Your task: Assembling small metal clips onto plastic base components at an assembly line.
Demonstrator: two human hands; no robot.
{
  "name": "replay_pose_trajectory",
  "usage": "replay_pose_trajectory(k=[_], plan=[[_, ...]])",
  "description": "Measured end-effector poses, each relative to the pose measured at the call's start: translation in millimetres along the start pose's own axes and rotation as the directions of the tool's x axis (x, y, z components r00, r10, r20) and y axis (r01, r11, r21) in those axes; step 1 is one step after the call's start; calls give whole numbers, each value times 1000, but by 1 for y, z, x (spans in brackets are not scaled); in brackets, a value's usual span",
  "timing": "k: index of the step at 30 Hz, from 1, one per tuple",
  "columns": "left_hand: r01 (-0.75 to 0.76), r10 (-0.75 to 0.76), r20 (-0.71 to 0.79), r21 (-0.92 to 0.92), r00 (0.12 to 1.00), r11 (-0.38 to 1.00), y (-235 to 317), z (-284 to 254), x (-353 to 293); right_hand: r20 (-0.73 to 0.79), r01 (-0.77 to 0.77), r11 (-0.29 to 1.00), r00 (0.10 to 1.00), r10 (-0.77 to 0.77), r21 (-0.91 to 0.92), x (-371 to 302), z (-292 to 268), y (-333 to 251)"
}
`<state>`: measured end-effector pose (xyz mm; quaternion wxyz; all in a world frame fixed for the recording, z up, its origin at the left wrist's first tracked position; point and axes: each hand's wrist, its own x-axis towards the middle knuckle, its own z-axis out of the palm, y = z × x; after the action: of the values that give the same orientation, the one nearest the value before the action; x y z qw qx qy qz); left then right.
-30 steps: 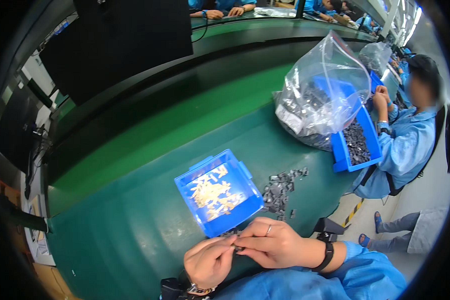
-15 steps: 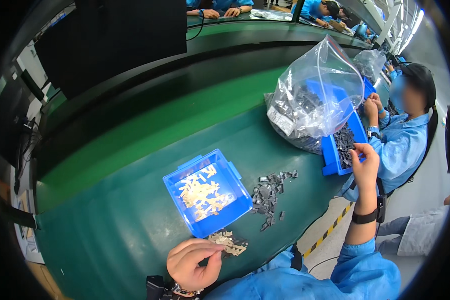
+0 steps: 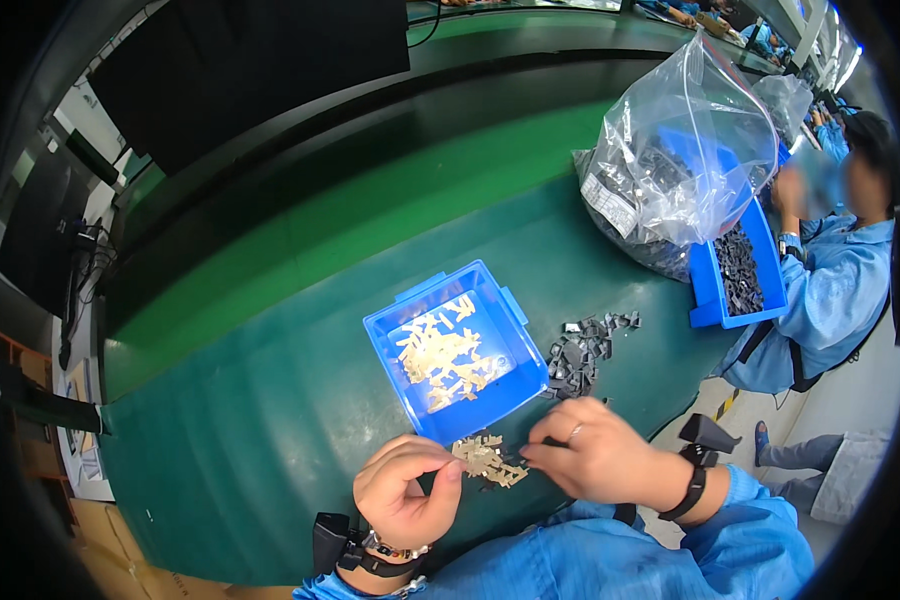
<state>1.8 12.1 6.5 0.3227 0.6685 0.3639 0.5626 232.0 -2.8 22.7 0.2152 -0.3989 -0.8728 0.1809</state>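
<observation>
The left hand's (image 3: 406, 490) thumb and forefinger press together at the tips beside a heap of pale pieces (image 3: 485, 462); whether they pinch a piece cannot be told. The right hand (image 3: 598, 452) draws its thumb and fingers close at the heap's other side, with small dark bits (image 3: 516, 454) by the tips; I cannot tell if they grip one. The pale pieces are small, flat and angular, heaped too thickly to count, between the two hands and just below the near corner of one blue tray (image 3: 485, 407). That tray holds many cream strips (image 3: 438, 350), with bare blue floor along its right side. One loose pile of black pieces (image 3: 580, 358) lies just right of the tray, inside the curved right edge of the green table (image 3: 260, 430), which gives wide room to the left. Farther right stand one large clear bag (image 3: 640, 205) and a second blue tray (image 3: 707, 290) of black parts (image 3: 738, 270), near one seated co-worker (image 3: 830, 280).
</observation>
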Motion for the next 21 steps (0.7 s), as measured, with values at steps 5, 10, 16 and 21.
replay_pose_trajectory(k=[5,10,16,21], plan=[[-10,10,-18,-6,1000,1000,0,-2,1,26,-42,998,999,41,38,6,19,-11],[3,-4,-32,-35,999,999,0,-1,-1,12,0,1000,1000,0,10,14,33,-16],[-14,13,-36,-39,999,999,-3,-1,-1,36,95,981,995,-90,-166,17,35,-18],[-13,12,-29,-41,1000,999,-2,-1,1,34,76,983,997,-71,-166,16,35,-14]])
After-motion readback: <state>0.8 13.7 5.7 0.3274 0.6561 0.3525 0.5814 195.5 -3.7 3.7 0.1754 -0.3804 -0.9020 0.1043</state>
